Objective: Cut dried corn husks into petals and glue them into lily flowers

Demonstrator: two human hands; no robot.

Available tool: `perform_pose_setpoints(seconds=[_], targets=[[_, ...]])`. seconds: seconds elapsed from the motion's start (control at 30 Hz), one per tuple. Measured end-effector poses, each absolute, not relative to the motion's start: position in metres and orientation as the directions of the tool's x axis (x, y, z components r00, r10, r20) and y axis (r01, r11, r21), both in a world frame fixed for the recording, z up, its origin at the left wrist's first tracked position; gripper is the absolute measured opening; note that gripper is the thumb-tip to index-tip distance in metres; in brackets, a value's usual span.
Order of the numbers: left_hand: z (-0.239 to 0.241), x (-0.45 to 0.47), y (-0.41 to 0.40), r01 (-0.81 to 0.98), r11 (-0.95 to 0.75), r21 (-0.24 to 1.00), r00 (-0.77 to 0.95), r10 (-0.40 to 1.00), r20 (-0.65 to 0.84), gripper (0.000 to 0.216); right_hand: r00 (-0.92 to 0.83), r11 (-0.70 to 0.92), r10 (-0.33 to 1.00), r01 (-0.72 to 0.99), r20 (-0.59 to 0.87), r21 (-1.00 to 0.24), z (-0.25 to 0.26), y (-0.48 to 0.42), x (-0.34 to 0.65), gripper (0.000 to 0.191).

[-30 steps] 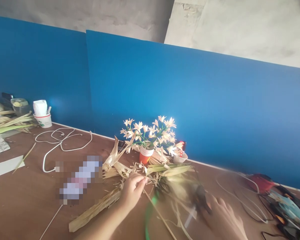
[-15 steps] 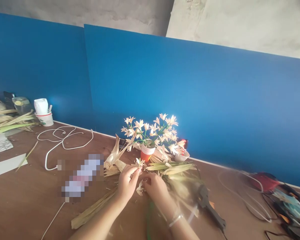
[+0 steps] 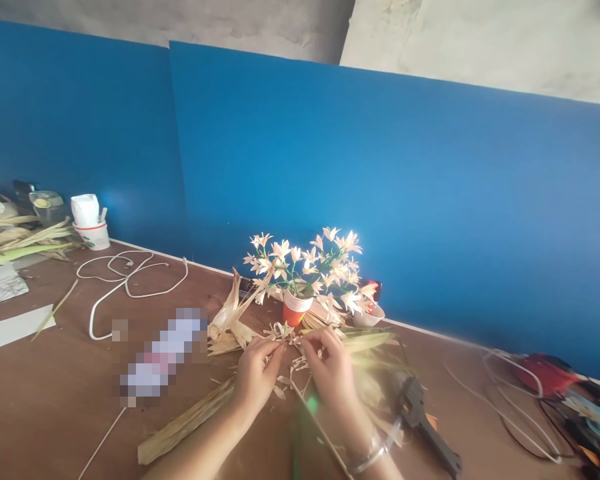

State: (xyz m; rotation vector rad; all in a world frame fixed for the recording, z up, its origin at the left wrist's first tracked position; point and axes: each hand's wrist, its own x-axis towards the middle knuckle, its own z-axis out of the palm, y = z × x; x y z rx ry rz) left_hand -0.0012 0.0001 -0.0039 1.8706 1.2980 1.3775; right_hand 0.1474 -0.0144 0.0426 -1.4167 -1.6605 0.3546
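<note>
Right hand [image 3: 333,371] has swung in from beside the glue gun [image 3: 422,420] to face the left hand [image 3: 257,372]. Left grip's pinched on a pale flower [image 3: 279,331], poking just beyond its fingertips, long axis unclear. Left's nearer; can't tell if right grip's closed.

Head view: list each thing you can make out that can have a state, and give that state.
Left hand: fingertips pinched at a pale flower
Right hand: fingers bent; grip unclear
Orange cup: upright, holding flower stems
Cup's flowers: petals spread
Glue gun: lying down, unheld; power unclear
White cable: loosely looped
White tub: upright, something white inside
Long husk: lying flat
</note>
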Motion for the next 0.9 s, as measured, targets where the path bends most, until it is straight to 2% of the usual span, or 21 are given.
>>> perform_pose_setpoints(seconds=[0.13, 0.33, 0.9], targets=[[-0.0035, -0.0014, -0.0025, 0.434, -0.460, 0.774, 0.067, 0.874, 0.482, 0.021, 0.035, 0.421, 0.847, 0.566, 0.530, -0.709, 0.0490, -0.0192, 0.1438, 0.013], [-0.0012, -0.0008, -0.0066, 0.480, -0.512, 0.713, 0.110, 0.841, 0.529, 0.020, -0.058, 0.521, 0.777, 0.618, 0.627, -0.589, 0.0416, -0.0209, 0.1395, 0.012], [0.0012, 0.0023, -0.0096, 0.547, -0.562, 0.620, 0.162, 0.798, 0.580, 0.022, -0.118, 0.526, 0.716, 0.740, 0.688, -0.419, 0.0418, -0.0217, 0.1401, 0.014]])
